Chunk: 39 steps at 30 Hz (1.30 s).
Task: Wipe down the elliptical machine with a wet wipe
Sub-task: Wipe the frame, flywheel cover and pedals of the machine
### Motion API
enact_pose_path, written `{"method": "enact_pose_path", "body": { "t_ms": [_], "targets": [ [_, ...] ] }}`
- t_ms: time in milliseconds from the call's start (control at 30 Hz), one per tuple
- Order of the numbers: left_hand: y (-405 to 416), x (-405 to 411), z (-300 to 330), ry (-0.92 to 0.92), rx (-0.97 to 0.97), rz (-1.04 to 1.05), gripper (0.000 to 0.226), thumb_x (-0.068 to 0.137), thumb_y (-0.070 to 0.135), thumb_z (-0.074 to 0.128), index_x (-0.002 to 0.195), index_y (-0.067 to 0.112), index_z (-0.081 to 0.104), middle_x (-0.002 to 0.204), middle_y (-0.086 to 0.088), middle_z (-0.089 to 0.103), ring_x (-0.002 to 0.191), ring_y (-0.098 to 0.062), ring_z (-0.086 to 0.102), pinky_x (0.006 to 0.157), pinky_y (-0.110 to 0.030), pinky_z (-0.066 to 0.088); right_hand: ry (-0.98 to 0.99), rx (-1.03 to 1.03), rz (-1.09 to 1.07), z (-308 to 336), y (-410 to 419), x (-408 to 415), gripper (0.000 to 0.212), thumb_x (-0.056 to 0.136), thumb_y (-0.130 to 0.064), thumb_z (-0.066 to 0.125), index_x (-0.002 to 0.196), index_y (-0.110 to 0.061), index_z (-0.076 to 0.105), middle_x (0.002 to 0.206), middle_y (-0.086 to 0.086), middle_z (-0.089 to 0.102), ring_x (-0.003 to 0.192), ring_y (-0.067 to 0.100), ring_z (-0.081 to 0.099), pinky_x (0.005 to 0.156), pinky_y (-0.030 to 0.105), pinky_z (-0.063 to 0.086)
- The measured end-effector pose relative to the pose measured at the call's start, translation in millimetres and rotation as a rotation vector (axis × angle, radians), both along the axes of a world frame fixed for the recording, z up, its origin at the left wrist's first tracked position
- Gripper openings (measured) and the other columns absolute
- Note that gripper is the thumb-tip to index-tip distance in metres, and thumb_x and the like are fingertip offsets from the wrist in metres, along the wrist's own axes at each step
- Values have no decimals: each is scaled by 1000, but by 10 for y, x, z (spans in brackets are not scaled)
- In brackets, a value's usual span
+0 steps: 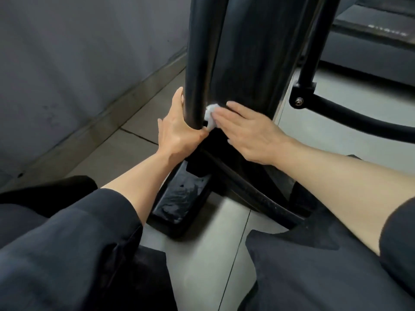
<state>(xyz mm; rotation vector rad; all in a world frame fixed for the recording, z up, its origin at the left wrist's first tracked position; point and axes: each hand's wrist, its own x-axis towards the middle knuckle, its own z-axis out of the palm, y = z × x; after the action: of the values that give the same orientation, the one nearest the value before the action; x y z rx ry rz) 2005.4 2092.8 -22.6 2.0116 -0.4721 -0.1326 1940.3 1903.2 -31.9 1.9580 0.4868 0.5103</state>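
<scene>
While we crouch low at the foot of the elliptical machine (244,63), the head view shows our left hand (177,133) curled round the black upright tube (199,63), thumb on one side and fingers wrapping behind it, steadying the frame. Our right hand (249,133) lies flat, fingers straight and together, pressing the white wet wipe (211,115) against the dark housing panel just beside the tube; the wipe is bunched under the fingertips, only its left edge showing.

To do this stroke well, we judge it best to keep the palm flat so the wipe stays spread, work down toward the base foot (182,205), where dust smears show, and push the wipe into the seam between tube and panel, where grime likely gathers. Refolding to a clean face would help before reaching the foot.

There is pale lettering on a dark machine (370,32) at the upper right, but it is too blurred to read. We see no other brand or label.
</scene>
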Motion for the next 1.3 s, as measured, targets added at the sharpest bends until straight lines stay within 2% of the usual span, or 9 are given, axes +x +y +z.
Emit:
{"method": "enact_pose_path", "body": {
  "t_ms": [67,233,367,500,567,700,867,1067,1300],
  "targets": [
    [-14,11,0,-11,10,13,78,59,42,61,132,37,36,93,23,59,104,-15,60,106,-57,38,147,-58,-53,-108,25,-28,53,100,-30,33,139,3,47,154,21,32,148,33,18,120,49,-13],
    [-74,-22,-139,4,-42,154,62,68,23,64,124,42,44,84,25,62,94,-8,61,100,-45,46,17,90,1,51,3,-63,53,102,-27,31,140,7,42,156,24,24,148,35,14,121,51,-3],
    [-153,-203,-222,44,-64,323,46,80,31,69,122,32,51,93,17,61,95,-14,61,79,-30,47,285,-243,-116,-200,-88,-343,50,102,-34,30,134,-4,54,158,29,8,146,42,-11,108,61,-26],
    [-273,-269,-217,128,-95,514,76,75,43,76,139,23,40,125,7,58,111,-17,58,84,-31,43,92,-148,-25,-117,-301,-349,56,104,-32,22,140,7,42,156,34,9,146,45,-9,111,63,-22],
    [-358,-333,-209,263,-180,629,90,72,44,80,143,14,32,131,0,52,103,-20,55,80,-30,37,15,-79,-31,-90,-361,-398,59,105,-33,20,141,10,39,156,34,4,145,45,-13,114,60,-18],
    [-513,-480,-276,484,-366,757,80,74,50,78,127,7,37,126,-10,52,90,-22,48,76,-33,38,344,-235,-81,-318,-472,-684,57,105,-41,20,139,-7,50,158,27,10,144,44,-17,105,61,-31],
    [-731,-507,-340,457,-374,808,68,87,51,63,127,4,37,128,-13,47,100,-28,54,78,-37,44,64,171,32,-40,-840,-763,58,103,-32,31,145,7,26,159,25,5,150,34,-1,121,51,-5],
    [-848,-579,-400,403,-307,864,62,88,55,58,119,4,41,123,-13,52,98,-32,58,73,-36,41,98,111,29,-375,-859,-752,72,103,-44,23,153,2,-1,161,20,-9,149,31,-11,121,48,-8],
    [-915,-567,-429,390,-257,916,60,89,54,59,119,5,42,121,-14,55,99,-35,59,81,-42,48,-75,253,28,-218,-590,-560,67,104,-41,16,152,4,9,161,21,6,150,31,6,123,46,4]
  ]
}}
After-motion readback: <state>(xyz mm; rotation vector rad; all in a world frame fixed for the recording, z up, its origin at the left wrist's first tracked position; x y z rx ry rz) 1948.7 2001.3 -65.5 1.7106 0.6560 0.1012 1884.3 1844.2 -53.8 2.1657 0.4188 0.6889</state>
